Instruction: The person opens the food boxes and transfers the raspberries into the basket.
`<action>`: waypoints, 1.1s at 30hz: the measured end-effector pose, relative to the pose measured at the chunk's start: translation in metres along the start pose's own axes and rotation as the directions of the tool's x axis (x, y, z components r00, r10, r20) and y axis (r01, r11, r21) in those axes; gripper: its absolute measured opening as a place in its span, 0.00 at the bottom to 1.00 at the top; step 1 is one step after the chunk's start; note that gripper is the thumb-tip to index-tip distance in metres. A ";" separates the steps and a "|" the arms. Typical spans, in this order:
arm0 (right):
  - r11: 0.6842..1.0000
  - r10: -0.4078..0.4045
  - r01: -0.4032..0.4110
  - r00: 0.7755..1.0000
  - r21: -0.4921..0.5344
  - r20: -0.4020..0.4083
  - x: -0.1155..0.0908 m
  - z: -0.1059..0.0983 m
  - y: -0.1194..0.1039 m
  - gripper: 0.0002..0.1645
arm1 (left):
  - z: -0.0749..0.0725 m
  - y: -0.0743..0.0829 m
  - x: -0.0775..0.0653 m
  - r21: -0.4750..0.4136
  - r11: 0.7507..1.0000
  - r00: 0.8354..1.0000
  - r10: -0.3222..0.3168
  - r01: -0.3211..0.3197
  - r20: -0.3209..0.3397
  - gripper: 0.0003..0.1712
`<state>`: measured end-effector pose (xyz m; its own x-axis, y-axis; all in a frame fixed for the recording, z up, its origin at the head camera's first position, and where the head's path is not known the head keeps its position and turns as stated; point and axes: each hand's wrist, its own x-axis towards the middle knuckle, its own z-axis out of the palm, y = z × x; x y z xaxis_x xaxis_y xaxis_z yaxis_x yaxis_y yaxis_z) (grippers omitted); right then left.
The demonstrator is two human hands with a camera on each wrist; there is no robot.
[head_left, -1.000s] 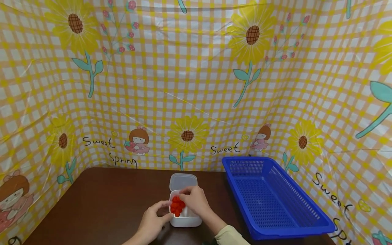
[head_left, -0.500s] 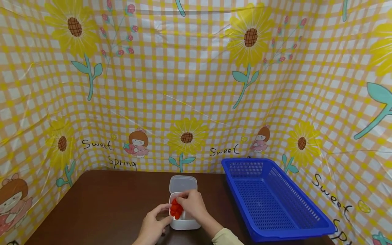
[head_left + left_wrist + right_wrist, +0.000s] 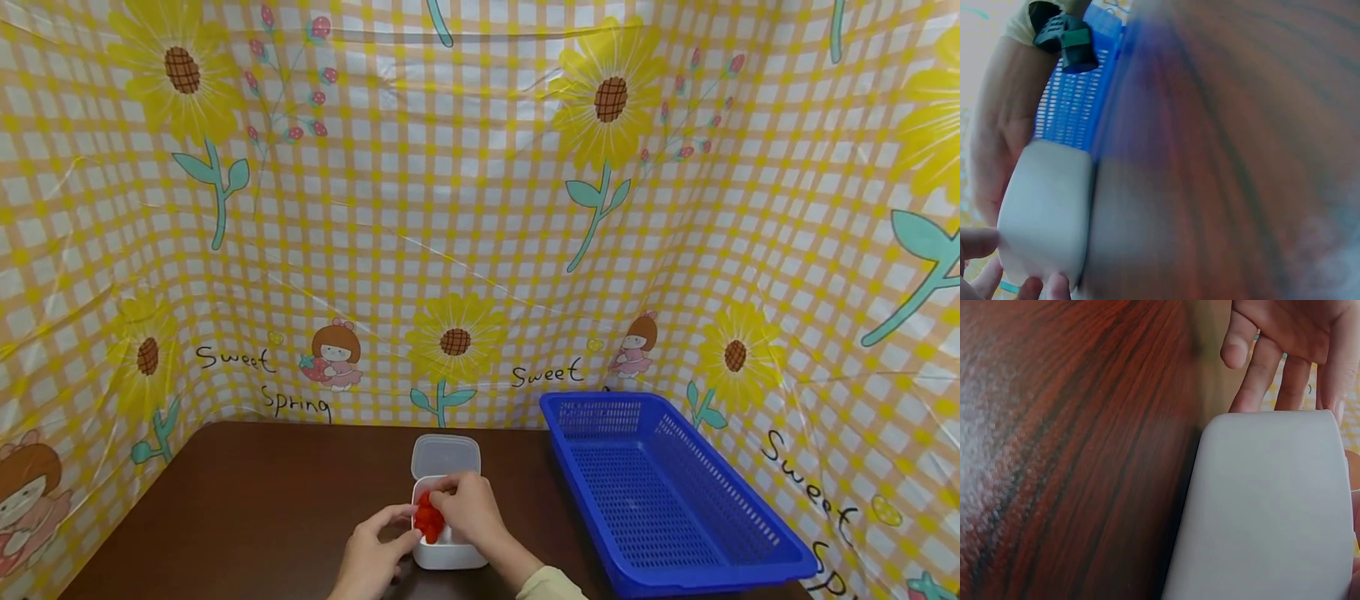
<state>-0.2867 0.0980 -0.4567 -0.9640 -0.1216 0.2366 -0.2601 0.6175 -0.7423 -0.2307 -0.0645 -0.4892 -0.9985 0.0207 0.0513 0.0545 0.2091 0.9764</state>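
In the head view a small white plastic box (image 3: 450, 557) stands uncovered on the dark brown table, with a heap of glossy red pieces (image 3: 428, 523) on its left side. My right hand (image 3: 472, 508) reaches over the right wall, its thumb and index finger pinching at a red piece in the heap. The fingertips hide most of that piece. At the left rim is my left hand (image 3: 371, 546), with index finger and thumb spread apart beside the heap. The right wrist view shows the left hand's fingers (image 3: 1294, 381) stretched out, touching the box's side wall.
A translucent lid (image 3: 446, 457) lies right behind the box. To the right stands a large blue perforated basket (image 3: 637, 500). A checked cloth with sunflowers (image 3: 457, 208) hangs around the back and sides of the table (image 3: 285, 500).
The right thumb and finger have moved left and a little nearer into the red heap, which has shifted slightly. The left hand stays by the rim. The whole view has tilted slightly.
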 end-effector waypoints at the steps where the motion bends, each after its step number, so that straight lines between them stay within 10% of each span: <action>1: 1.000 -0.004 0.004 1.000 0.000 -0.003 0.000 0.000 -0.001 0.05 | -0.001 0.001 0.000 0.003 1.000 1.000 0.006 -0.006 0.000 0.21; 33: 0.992 0.105 -0.107 0.994 0.073 0.020 0.003 0.002 -0.001 0.05 | -0.005 0.000 0.003 0.051 0.997 0.998 0.059 -0.059 0.001 0.20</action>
<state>-0.2896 0.0957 -0.4563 -0.9869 -0.0712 0.1446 -0.1593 0.5688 -0.8069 -0.2336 -0.0695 -0.4878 -0.9935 0.0337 0.1090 0.1140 0.2573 0.9596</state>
